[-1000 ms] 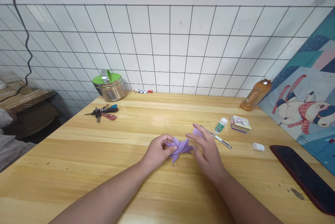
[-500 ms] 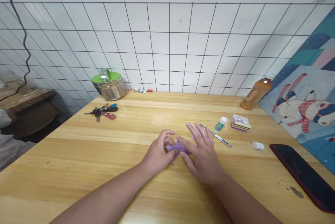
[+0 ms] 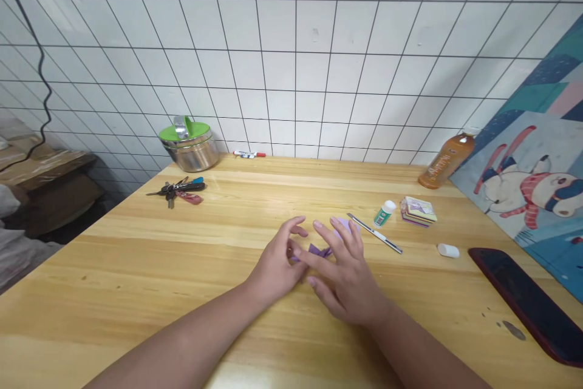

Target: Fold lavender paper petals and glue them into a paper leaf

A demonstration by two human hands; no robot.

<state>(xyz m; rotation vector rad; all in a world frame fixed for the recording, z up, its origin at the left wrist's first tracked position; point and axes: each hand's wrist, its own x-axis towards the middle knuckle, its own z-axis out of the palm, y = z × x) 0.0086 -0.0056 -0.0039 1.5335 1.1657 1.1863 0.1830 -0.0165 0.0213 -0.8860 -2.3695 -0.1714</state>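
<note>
A small folded piece of purple paper [image 3: 319,250] lies between my two hands, partly covered by fingers. My left hand [image 3: 279,260] pinches its left side between thumb and fingers. Over the paper's right part reaches my right hand [image 3: 345,269], its fingers spread apart, the index fingertip close to my left thumb. Whether that fingertip touches the paper I cannot tell. Behind my right fingers lies a flat lilac paper piece [image 3: 344,226]. Just right of it is a slim silver utility knife [image 3: 377,233].
A glue stick [image 3: 385,213], its white cap [image 3: 448,250], a stack of coloured paper [image 3: 418,211] and a phone [image 3: 528,304] lie to the right. An amber drink bottle [image 3: 447,161] stands behind them. Keys [image 3: 177,190], a green-lidded steel pot [image 3: 191,146] and markers [image 3: 249,154] sit further back.
My right hand has shifted slightly left, its index finger now near my left thumb. More of the flat lilac piece shows behind it. The view tilts slightly.
</note>
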